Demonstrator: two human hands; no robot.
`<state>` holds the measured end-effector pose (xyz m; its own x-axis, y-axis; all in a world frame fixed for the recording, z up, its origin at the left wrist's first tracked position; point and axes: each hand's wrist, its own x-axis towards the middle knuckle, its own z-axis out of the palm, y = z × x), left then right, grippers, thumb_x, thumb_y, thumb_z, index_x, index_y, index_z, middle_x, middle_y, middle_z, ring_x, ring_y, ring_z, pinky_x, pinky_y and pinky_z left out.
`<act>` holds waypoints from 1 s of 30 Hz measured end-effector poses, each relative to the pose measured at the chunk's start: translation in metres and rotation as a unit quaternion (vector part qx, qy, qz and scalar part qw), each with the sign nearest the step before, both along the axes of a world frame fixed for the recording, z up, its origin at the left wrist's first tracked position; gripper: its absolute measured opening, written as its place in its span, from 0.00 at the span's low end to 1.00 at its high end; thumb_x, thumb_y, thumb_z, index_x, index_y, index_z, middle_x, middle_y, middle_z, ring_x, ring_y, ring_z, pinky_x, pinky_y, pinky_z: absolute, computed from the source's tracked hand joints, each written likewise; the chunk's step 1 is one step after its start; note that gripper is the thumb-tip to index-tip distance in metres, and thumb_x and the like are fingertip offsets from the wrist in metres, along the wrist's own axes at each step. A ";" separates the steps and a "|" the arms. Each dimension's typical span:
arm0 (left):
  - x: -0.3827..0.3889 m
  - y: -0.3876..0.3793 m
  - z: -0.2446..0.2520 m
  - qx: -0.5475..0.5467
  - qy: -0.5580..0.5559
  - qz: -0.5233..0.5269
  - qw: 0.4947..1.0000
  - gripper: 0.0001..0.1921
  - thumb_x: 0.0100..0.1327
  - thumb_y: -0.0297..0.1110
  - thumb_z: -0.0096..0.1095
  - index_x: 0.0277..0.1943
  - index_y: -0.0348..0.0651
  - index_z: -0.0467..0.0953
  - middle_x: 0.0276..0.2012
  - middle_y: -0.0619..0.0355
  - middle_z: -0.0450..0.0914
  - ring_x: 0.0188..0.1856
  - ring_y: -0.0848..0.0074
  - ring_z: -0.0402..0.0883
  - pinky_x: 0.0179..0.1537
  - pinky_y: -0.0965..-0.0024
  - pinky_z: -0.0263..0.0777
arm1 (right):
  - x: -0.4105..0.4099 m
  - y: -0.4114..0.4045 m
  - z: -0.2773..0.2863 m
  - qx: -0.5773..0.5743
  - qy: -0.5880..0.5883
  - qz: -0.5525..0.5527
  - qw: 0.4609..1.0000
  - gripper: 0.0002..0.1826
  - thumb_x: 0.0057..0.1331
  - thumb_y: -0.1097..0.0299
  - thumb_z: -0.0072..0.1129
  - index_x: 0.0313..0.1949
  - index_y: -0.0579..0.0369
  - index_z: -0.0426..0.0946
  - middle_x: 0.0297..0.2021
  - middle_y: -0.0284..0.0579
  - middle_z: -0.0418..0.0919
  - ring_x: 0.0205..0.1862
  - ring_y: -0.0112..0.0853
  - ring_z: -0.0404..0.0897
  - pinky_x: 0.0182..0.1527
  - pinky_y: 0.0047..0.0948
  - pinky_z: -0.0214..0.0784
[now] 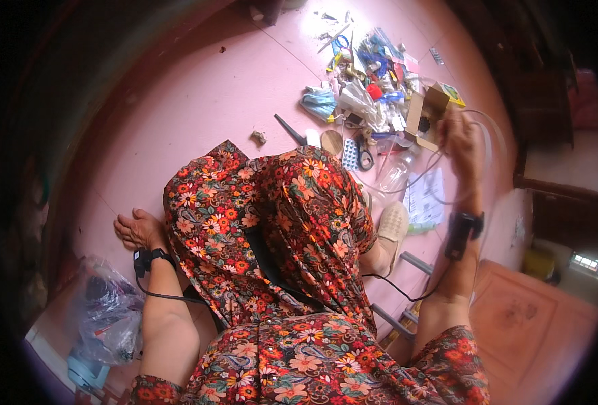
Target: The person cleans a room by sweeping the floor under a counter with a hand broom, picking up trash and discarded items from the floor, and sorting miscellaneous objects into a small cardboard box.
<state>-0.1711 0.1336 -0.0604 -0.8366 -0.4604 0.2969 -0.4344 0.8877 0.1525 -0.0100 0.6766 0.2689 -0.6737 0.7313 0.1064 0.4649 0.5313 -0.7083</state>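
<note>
My right hand [455, 131] is raised at the right, blurred, with its fingers closed around a pale, thin cable [391, 192]. Loops of this cable hang on both sides of the hand, and one end trails towards my right knee. Just beside those fingers stands an open cardboard box [415, 111] with a dark round thing inside. Low at the left, my left hand [139, 230] is beside my left knee over the pink floor. Its fingers are slightly apart and I see nothing in them.
Before me lies a pile of odds and ends, with a blue face mask [319, 103], scissors [364, 158], a blister pack [350, 153] and a clear plastic bottle [396, 172]. Papers [425, 200] lie near my shoe [394, 228]. A filled plastic bag [109, 314] sits at left.
</note>
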 end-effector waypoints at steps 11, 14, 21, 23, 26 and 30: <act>0.001 0.000 0.005 0.010 -0.022 -0.004 1.000 0.28 0.64 0.50 0.46 0.62 0.42 0.66 0.64 0.52 0.63 0.68 0.62 0.57 0.64 0.51 0.49 | -0.006 -0.008 -0.210 -0.033 -0.188 -0.031 0.981 0.11 0.60 0.61 0.62 0.33 0.56 0.81 0.25 0.54 0.81 0.27 0.42 0.81 0.33 0.39 0.71; 0.001 0.000 0.004 0.009 -0.018 -0.007 1.000 0.28 0.65 0.50 0.46 0.62 0.41 0.65 0.64 0.51 0.63 0.68 0.62 0.56 0.64 0.51 0.49 | -0.016 -0.022 -0.224 0.042 -0.299 -0.010 0.953 0.21 0.56 0.52 0.63 0.34 0.60 0.82 0.30 0.63 0.80 0.36 0.53 0.81 0.41 0.45 0.71; 0.000 -0.002 0.003 0.007 -0.032 -0.003 0.999 0.29 0.65 0.51 0.46 0.62 0.40 0.65 0.65 0.51 0.62 0.69 0.62 0.56 0.65 0.52 0.49 | -0.043 -0.036 -0.215 0.024 -0.291 -0.040 0.956 0.24 0.56 0.51 0.62 0.33 0.66 0.81 0.32 0.66 0.80 0.39 0.54 0.81 0.43 0.46 0.72; 0.000 -0.002 0.003 0.009 -0.036 0.000 0.999 0.29 0.65 0.51 0.45 0.62 0.40 0.65 0.65 0.51 0.62 0.69 0.62 0.56 0.65 0.52 0.49 | -0.048 -0.036 -0.214 0.045 -0.302 -0.031 0.952 0.23 0.55 0.52 0.62 0.34 0.66 0.81 0.32 0.66 0.80 0.39 0.55 0.81 0.43 0.47 0.72; 0.000 -0.001 0.004 0.016 -0.041 0.007 0.999 0.29 0.65 0.51 0.45 0.62 0.40 0.65 0.65 0.51 0.61 0.69 0.62 0.55 0.65 0.52 0.49 | -0.047 -0.037 -0.216 0.060 -0.301 -0.028 0.951 0.19 0.52 0.58 0.61 0.33 0.65 0.81 0.32 0.65 0.80 0.39 0.56 0.80 0.44 0.46 0.72; 0.000 -0.001 0.003 0.012 -0.039 0.005 0.999 0.29 0.64 0.51 0.45 0.62 0.40 0.65 0.65 0.51 0.62 0.69 0.62 0.56 0.65 0.52 0.49 | -0.031 -0.035 -0.205 0.083 -0.229 -0.005 0.970 0.16 0.52 0.60 0.60 0.30 0.63 0.80 0.28 0.62 0.80 0.33 0.53 0.80 0.39 0.44 0.72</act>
<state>-0.1716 0.1323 -0.0570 -0.8519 -0.4751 0.2204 -0.4548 0.8798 0.1384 -0.0407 0.6414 0.0641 -0.6714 0.7362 -0.0852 0.7160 0.6146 -0.3313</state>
